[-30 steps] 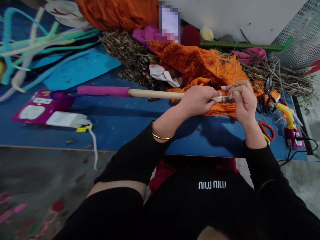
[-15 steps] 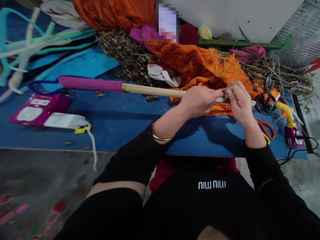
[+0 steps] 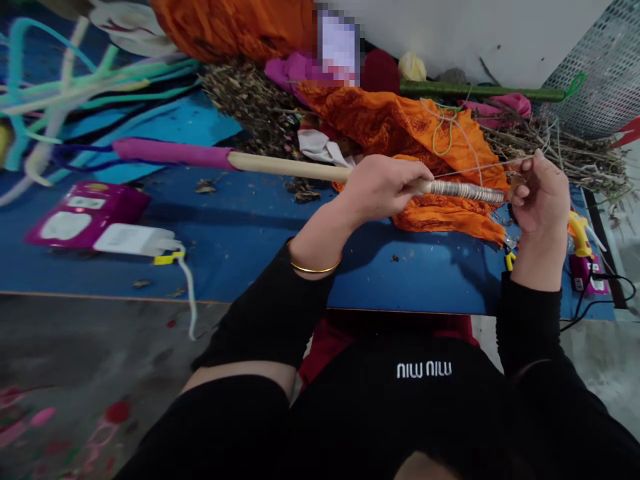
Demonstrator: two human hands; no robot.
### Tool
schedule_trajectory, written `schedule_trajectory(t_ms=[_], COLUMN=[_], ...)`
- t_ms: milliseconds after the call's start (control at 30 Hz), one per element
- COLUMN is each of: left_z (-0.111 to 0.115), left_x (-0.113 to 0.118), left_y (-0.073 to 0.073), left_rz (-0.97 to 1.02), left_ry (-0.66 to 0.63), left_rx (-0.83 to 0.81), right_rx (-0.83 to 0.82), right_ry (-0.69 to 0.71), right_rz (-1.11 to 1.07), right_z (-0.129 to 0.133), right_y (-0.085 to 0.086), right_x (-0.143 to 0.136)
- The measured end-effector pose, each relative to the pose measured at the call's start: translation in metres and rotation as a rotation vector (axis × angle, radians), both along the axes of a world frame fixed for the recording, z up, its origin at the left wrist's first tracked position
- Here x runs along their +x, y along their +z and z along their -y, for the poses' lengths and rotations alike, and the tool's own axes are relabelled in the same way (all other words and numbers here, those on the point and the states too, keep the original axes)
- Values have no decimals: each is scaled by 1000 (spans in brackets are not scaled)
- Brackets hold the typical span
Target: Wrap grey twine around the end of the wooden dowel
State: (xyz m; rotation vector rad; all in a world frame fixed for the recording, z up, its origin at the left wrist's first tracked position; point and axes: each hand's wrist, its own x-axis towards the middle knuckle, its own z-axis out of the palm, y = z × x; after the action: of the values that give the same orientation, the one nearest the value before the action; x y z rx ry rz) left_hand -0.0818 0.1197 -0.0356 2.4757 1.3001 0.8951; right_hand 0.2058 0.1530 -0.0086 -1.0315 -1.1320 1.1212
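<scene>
A pale wooden stick [image 3: 287, 166] crosses above the blue table, its left part wrapped in magenta cloth [image 3: 173, 153]. Grey and white thread [image 3: 465, 191] is wound round its right part. My left hand [image 3: 383, 187] is closed round the stick, just left of the winding. A thin thread [image 3: 493, 164] runs from beside my left hand to my right hand [image 3: 543, 190], whose fingers pinch it beyond the stick's right end. Orange patterned cloth [image 3: 400, 127] lies behind and below the stick.
Magenta boxes [image 3: 117, 207] with a white piece lie at the left on the blue table [image 3: 280, 267]. Pipe cleaners [image 3: 65, 93] are at the back left. A yellow glue gun [image 3: 580, 233] lies at the right, near dried twigs [image 3: 575, 153] and a mesh basket [image 3: 595, 73].
My right hand has moved right, away from my left hand, drawing out the thread and uncovering the winding. My left hand and the stick have shifted slightly left.
</scene>
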Motion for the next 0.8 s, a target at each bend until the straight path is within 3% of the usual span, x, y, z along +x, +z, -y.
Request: schedule_trajectory(t_ms=[133, 233, 300, 367, 467, 600, 667, 800], left_z=[1, 3, 4, 6, 7, 8, 8, 5], left_x=[-5, -6, -5, -3, 2, 6, 7, 5], left_y=[6, 9, 10, 11, 11, 10, 10, 9], left_rz=[153, 257, 265, 236, 204, 204, 208, 214], left_ry=[-63, -70, -54, -33, -18, -33, -25, 7], left_rx=[-56, -55, -20, 21, 45, 47, 47, 58], right_rx=[-19, 21, 133, 316, 501, 432, 405, 509], right_ry=[-155, -254, -330, -352, -107, 364, 416, 248], right_rz=[127, 507, 767, 891, 760, 434, 400, 601], right_z=[-16, -22, -23, -20, -11, 12, 25, 47], right_y=[-14, -29, -36, -41, -48, -56, -56, -42], right_x=[9, 8, 6, 0, -22, -61, -73, -76])
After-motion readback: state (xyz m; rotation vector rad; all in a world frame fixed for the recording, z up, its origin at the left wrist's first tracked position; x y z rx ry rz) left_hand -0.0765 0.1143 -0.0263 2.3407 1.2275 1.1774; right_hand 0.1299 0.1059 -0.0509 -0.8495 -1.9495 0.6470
